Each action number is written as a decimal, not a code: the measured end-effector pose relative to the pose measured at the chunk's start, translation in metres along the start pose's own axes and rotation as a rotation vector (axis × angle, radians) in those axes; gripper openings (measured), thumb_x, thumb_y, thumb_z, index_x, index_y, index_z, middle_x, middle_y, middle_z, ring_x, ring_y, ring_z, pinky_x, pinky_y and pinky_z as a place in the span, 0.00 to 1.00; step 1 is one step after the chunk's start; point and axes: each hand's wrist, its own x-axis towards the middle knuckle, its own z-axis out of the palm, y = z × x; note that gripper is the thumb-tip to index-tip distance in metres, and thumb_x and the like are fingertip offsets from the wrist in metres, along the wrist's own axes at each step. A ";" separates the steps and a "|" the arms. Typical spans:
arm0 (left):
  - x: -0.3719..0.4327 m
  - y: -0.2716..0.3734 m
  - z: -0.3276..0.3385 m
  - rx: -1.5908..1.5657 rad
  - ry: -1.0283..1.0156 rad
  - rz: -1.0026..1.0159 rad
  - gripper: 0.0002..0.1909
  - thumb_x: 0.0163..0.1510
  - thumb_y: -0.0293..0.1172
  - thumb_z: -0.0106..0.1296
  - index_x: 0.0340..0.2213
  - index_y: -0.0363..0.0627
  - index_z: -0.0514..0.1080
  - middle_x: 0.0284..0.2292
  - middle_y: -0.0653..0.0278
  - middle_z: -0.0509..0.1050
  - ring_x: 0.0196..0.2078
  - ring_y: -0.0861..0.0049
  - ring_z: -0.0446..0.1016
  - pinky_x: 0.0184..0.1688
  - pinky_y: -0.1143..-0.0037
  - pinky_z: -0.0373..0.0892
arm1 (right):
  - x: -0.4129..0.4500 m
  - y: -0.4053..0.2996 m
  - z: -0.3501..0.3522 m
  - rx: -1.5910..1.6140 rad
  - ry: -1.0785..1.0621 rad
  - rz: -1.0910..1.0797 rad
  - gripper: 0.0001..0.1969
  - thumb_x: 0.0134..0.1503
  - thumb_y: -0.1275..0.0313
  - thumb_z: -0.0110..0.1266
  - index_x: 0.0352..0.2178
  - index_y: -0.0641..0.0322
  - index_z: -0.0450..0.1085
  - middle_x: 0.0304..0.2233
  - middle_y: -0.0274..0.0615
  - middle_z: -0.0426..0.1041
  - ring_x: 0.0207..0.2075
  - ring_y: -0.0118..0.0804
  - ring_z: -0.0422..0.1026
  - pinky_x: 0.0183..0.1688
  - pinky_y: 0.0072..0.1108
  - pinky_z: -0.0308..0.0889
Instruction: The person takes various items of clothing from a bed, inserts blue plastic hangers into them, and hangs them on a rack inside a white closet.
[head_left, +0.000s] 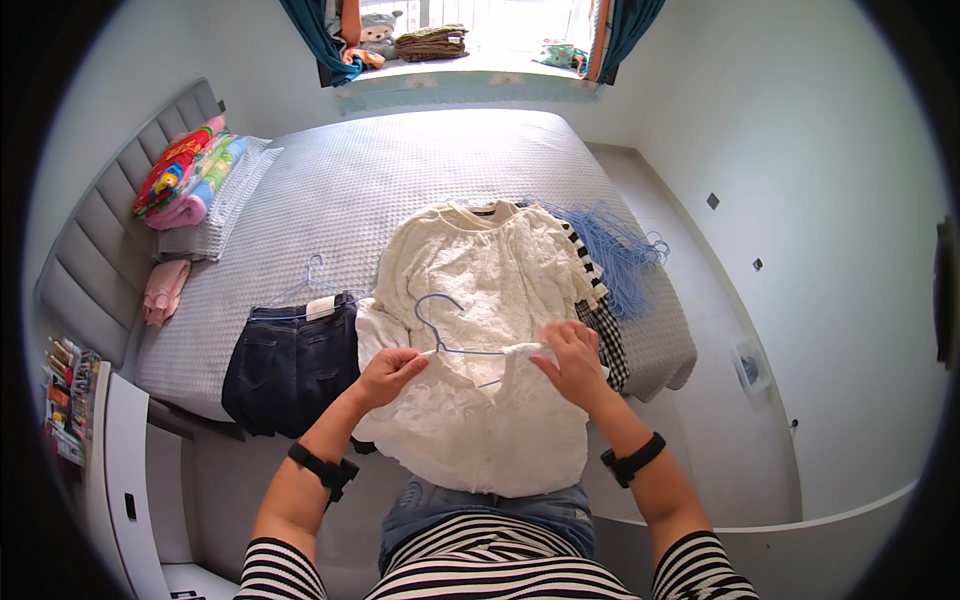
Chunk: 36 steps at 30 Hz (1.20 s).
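A white sleeveless top hangs in front of me over the bed's near edge. A blue wire hanger sits inside its neckline, hook upward. My left hand pinches the top's left shoulder. At the other shoulder my right hand holds the cloth, its fingers slightly blurred. Behind the top, a cream lace blouse lies spread on the bed over other garments. Black-and-white checked cloth shows at its right side. Dark denim jeans lie to the left, with another blue hanger at the waistband.
A tangled heap of blue wire hangers lies on the right of the quilted bed. Folded colourful bedding rests by the grey headboard, near a pink cloth. A white cabinet stands at left.
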 end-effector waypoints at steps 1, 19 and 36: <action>-0.004 0.002 -0.005 0.016 0.003 0.002 0.14 0.63 0.35 0.49 0.27 0.38 0.73 0.21 0.82 0.63 0.26 0.94 0.57 0.27 0.85 0.57 | 0.001 0.010 0.002 -0.018 -0.139 -0.084 0.10 0.54 0.66 0.58 0.35 0.60 0.72 0.37 0.45 0.73 0.42 0.49 0.70 0.46 0.36 0.60; -0.256 -0.006 -0.179 -0.783 0.540 -0.083 0.25 0.67 0.46 0.33 0.56 0.43 0.63 0.50 0.60 0.72 0.52 0.72 0.71 0.56 0.71 0.66 | 0.156 -0.121 0.072 0.865 -1.135 0.571 0.30 0.62 0.59 0.48 0.61 0.65 0.55 0.59 0.41 0.62 0.57 0.33 0.62 0.57 0.23 0.59; -0.256 -0.130 -0.207 -0.842 0.775 -0.052 0.27 0.61 0.41 0.51 0.57 0.46 0.59 0.53 0.60 0.68 0.55 0.69 0.67 0.57 0.65 0.64 | 0.183 -0.186 0.198 1.127 -1.043 0.450 0.17 0.65 0.62 0.47 0.48 0.62 0.69 0.36 0.26 0.73 0.34 0.15 0.68 0.35 0.12 0.66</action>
